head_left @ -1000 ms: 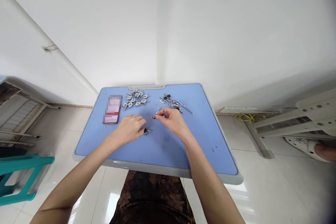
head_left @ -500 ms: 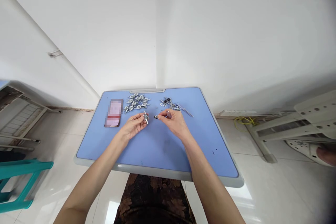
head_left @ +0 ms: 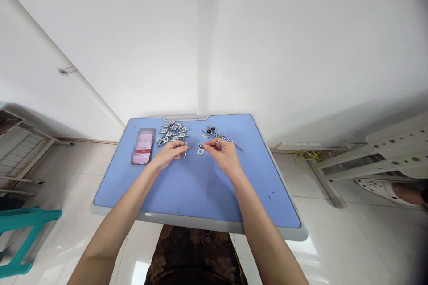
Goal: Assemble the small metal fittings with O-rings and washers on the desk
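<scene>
My left hand pinches a small metal part with a thin pin, above the middle of the blue table. To its right, my right hand holds a small dark round piece between thumb and fingertips. Just under that piece is a flat metal plate with a hole. Behind my left hand lies a pile of metal parts with pins. Behind my right hand are a few black round pieces, more metal bits and a thin metal rod.
A phone lies at the table's left side. White walls stand behind the table. A green stool is at the lower left, and a metal frame, a yellow cable and a person's shoe are at the right.
My left hand has turned, its fingers now closer together around the metal part. The dark piece in my right hand is now over a flat plate that was not visible before. The view has shifted slightly.
</scene>
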`<move>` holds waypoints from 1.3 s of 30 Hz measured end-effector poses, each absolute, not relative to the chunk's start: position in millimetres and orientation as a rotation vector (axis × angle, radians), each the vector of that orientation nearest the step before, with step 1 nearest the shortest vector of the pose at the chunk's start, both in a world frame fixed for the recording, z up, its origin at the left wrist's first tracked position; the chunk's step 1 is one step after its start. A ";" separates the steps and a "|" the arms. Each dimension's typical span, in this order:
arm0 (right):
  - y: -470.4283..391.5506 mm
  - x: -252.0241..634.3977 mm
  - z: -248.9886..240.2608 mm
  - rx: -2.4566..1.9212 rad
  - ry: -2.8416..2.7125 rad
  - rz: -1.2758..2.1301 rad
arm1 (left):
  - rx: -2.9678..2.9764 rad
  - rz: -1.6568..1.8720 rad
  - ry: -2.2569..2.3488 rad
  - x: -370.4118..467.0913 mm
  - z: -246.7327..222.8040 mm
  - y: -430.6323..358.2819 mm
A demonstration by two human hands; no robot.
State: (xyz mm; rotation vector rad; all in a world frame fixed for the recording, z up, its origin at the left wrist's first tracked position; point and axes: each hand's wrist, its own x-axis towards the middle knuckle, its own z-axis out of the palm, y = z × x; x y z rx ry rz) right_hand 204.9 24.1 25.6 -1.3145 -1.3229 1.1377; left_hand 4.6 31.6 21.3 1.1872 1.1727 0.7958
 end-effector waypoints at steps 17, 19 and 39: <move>20.3 206.8 29.1 -1.359 -1.447 1.085 | 1.995 0.102 1.416 22.5 48.3 16.7; 20.4 206.9 28.8 -1.357 -1.439 1.082 | 1.976 0.129 1.395 18.1 48.7 18.0; 22.1 207.9 28.8 -1.305 -1.368 1.079 | 2.082 0.820 1.249 29.5 16.1 33.2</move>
